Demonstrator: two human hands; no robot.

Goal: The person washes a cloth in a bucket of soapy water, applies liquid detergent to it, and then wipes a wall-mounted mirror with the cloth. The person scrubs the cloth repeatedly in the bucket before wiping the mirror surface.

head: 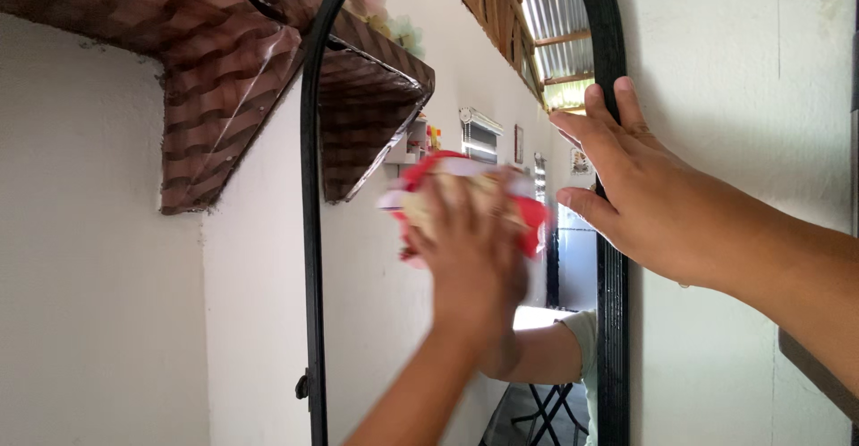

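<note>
Left hand [470, 245] pressed flat, fingers closed over a red and white cloth [465, 200] held against the glass of the arched black-framed mirror [311, 231] on the white wall [98, 303]; hand and cloth are motion-blurred. Right hand [626, 186] spread open, fingers hooked over the mirror's right frame edge near the top, thumb lying on the glass side. A brown woven-pattern shelf [224, 88] juts from the wall at upper left (its twin shows reflected in the glass).
</note>
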